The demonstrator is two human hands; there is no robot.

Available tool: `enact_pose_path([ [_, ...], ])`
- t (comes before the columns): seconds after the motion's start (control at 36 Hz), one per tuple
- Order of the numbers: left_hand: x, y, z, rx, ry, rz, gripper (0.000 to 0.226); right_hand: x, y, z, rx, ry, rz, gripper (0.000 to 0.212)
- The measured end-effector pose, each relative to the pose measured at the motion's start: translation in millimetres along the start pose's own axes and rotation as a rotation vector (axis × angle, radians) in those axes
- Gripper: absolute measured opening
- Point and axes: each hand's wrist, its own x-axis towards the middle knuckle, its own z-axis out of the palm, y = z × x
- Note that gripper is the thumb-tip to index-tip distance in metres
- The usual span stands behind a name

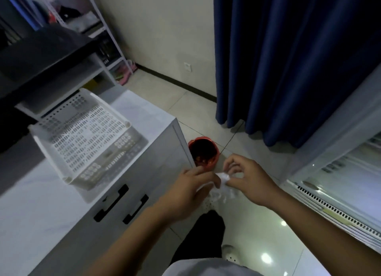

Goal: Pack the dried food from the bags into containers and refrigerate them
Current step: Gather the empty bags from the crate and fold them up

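Left hand (191,190), right hand (250,182): grip pinching crumpled bag (223,178), contents unreadable.

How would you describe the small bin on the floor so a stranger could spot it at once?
Start at the white cabinet with two black handles. At its far corner, on the tiled floor, stands a round red bin, just beyond the person's left hand. It is the only red, open-topped thing there.

Single view, worn on your head, wide-angle. Looks forward and steeply down past your forearms. Near: white counter (127,119) at left, tiled floor (257,230) below. Farther: blue curtain (288,59) ahead, glass-front fridge (350,172) at right edge.
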Motion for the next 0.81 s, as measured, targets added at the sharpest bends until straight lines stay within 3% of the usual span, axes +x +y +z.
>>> enact_pose_path([
  [0.22,81,-55,19,0.030,-0.175,-0.001,0.038,76,27,-41,-0.204,0.066,0.100,0.024],
  [0.33,114,-82,27,0.011,-0.162,-0.070,0.041,121,37,-60,-0.296,-0.062,0.143,0.016],
  [0.42,134,-99,29,-0.005,-0.167,-0.120,0.043,152,42,-67,-0.369,-0.157,0.174,0.036],
  [0.5,153,-114,33,-0.038,-0.214,-0.174,0.048,179,52,-67,-0.511,-0.133,0.132,0.036],
  [0.61,179,-131,36,-0.035,-0.295,-0.215,0.052,214,69,-70,-0.676,-0.139,0.050,0.014],
  [0.81,222,-156,33,-0.017,-0.347,-0.265,0.052,276,87,-86,-0.702,-0.228,-0.045,0.015],
])
